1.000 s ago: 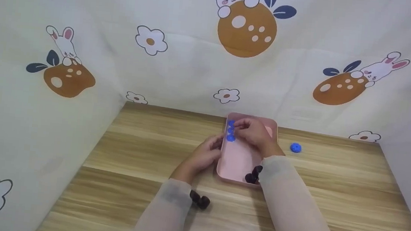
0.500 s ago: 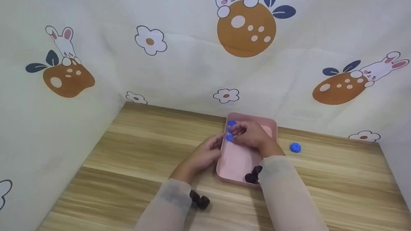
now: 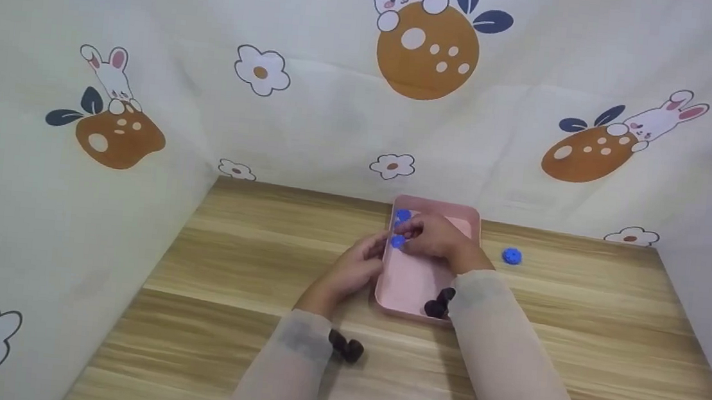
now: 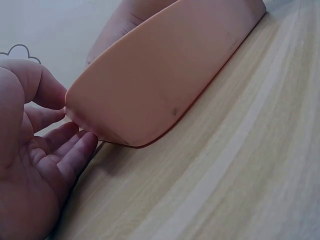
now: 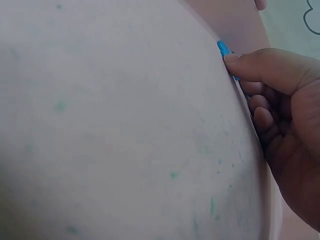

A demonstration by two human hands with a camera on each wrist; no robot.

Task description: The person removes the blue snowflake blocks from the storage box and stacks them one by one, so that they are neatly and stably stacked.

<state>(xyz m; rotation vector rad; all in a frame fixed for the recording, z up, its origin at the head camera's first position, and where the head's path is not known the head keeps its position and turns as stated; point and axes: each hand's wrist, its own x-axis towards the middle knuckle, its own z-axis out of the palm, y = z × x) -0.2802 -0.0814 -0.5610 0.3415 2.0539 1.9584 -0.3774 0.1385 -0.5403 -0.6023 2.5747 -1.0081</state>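
A shallow pink tray point(image 3: 410, 282) lies on the table, with small blue scalloped discs along its left wall. The far disc point(image 3: 403, 215) and the near disc point(image 3: 397, 242) show in the head view; the one between them is mostly covered by fingers. My right hand point(image 3: 436, 236) reaches into the tray over this row. In the right wrist view its thumb presses on a blue disc point(image 5: 222, 47) seen edge-on, the other fingers curled beneath. My left hand point(image 3: 356, 266) lies outside the left wall, its fingertips point(image 4: 90, 140) touching the tray's corner in the left wrist view.
Another blue disc point(image 3: 512, 256) lies on the wooden table point(image 3: 248, 248) to the right of the tray. Right behind the tray hangs a patterned cloth point(image 3: 324, 126), which also encloses both sides. Black devices point(image 3: 346, 346) are strapped at the wrists.
The fingers of my right hand have shifted left and slightly nearer, now covering most of the middle disc. The left hand and the tray have stayed in place.
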